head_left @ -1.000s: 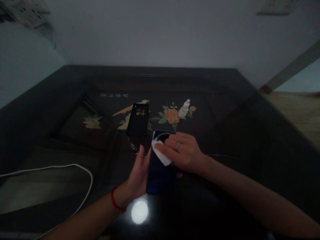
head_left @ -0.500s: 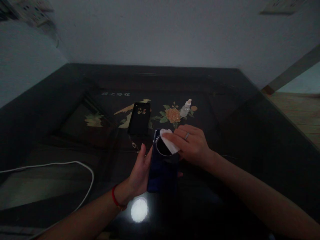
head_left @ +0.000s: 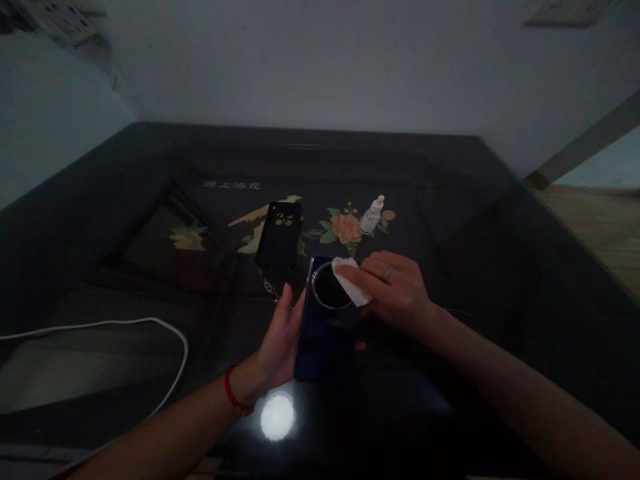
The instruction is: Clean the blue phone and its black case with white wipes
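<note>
A dark blue smartphone [head_left: 325, 347] lies back side up in my left hand [head_left: 281, 340], whose thumb rests along its left edge and a fingertip shows at the right. The phone's large round camera ring is at its upper end. My right hand [head_left: 397, 287], with a ring on one finger, pinches a folded white tissue [head_left: 354, 283] against the right part of that camera ring. Beyond the phone, a black phone case [head_left: 280, 240] with a patterned strap [head_left: 269, 289] lies on the table. A small white-capped dropper bottle [head_left: 372, 217] stands on the table, behind my right hand.
The dark glossy table [head_left: 430, 167] bears printed flowers, a bird and lettering, and reflects a round light. A white cable [head_left: 170, 327] curves across its left side. A wall [head_left: 310, 67] rises behind the table. Sockets show at the upper left and upper right.
My right hand has slid the tissue a little to the right across the camera ring, baring more of the dark lens area. My left hand keeps the phone in nearly the same place.
</note>
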A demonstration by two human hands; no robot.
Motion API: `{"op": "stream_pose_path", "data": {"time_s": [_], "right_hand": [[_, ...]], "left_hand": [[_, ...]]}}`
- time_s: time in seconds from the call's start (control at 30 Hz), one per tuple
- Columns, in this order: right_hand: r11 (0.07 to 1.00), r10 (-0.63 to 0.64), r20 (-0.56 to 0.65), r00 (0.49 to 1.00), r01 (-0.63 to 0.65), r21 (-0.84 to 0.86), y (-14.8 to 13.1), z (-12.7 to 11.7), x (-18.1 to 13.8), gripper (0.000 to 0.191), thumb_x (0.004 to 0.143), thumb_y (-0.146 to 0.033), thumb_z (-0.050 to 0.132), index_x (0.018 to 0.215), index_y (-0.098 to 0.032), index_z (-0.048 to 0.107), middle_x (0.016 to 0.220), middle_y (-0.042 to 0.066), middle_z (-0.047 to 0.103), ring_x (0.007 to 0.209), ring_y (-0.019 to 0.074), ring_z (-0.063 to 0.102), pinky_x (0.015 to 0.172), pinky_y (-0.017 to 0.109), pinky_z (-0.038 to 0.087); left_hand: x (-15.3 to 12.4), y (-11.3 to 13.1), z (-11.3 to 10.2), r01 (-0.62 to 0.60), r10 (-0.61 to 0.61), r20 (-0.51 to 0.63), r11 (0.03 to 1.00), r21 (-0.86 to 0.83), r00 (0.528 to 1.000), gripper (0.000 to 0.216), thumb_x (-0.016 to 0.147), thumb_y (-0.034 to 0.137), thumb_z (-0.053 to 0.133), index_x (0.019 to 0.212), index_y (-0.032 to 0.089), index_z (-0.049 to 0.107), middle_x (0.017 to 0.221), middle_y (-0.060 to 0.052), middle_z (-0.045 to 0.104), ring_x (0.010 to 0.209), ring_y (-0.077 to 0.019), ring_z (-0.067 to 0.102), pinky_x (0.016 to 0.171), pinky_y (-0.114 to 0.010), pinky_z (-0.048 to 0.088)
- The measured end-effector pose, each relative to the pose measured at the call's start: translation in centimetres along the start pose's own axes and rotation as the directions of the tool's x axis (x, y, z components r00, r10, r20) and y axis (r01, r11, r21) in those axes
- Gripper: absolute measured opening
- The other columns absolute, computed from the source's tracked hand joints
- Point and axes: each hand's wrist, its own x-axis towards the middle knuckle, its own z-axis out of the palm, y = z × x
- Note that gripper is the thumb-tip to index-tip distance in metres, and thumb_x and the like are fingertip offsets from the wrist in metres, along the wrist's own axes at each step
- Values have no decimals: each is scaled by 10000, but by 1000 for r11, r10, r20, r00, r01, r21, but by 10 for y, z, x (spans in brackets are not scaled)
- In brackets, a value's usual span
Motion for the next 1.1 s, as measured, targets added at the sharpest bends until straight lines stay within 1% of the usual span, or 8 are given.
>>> {"op": "stream_pose_path", "data": {"time_s": [0.13,0.37,0.5,0.67,0.8,0.9,1.03,1.1], "right_hand": [[998,-66,20,998,65,12,0,-1,-6,198,940,-116,457,939,-113,655,640,16,593,604,122,505,564,252,393],[1000,-7,14,1000,7,-1,4,0,-6,189,933,-130,481,937,-119,670,647,19,603,601,121,517,566,250,399],[991,137,-5,991,-137,1,1,7,6,258,958,-153,428,903,-111,676,664,37,616,625,131,537,587,251,410],[997,-67,11,998,66,45,-9,13,16,242,940,-110,461,841,-100,683,622,15,600,585,128,520,560,256,386],[999,38,-20,999,-37,18,-6,7,10,251,948,-123,446,884,-72,683,637,38,605,586,134,508,559,258,393],[999,-28,18,999,28,31,-5,3,1,254,948,-105,428,891,-82,674,634,32,609,595,137,519,557,264,399],[995,95,1,996,-95,17,-6,0,-11,218,952,-149,447,945,-97,658,647,34,613,595,129,519,547,257,399],[998,59,35,998,-60,24,-4,0,-16,210,950,-159,450,978,-129,656,639,21,608,601,127,524,546,255,396]], "left_hand": [[1,1,-2,-3,4,11,1000,-16,1000,597,917,612,246,1434,328,336,1359,-83,551,1223,-310,523,1028,-573,340],[-1,2,-3,-3,3,43,1000,-10,999,600,922,603,254,1427,299,364,1361,-102,551,1233,-327,514,1022,-630,317],[-1,0,-3,10,-8,56,1000,-28,998,578,913,608,294,1397,311,404,1329,-92,579,1207,-327,539,1004,-633,339],[1,-3,-6,-1,1,4,1000,-21,1000,570,895,598,379,1354,270,462,1242,-95,629,1146,-315,581,1011,-563,378],[1,-2,-5,6,-6,-10,1000,-24,1000,586,904,611,327,1394,298,399,1298,-99,591,1183,-323,551,990,-592,380],[0,-1,-4,16,-16,-17,999,-33,1000,601,906,614,312,1405,287,384,1306,-113,585,1178,-322,555,993,-597,372],[1,2,-3,12,-13,-10,999,-41,1000,613,905,626,289,1421,303,353,1361,-101,544,1224,-330,518,1012,-617,341],[1,3,-3,14,-14,-1,999,-39,1000,620,903,628,290,1425,298,350,1370,-99,536,1243,-332,501,1027,-615,326]]}}
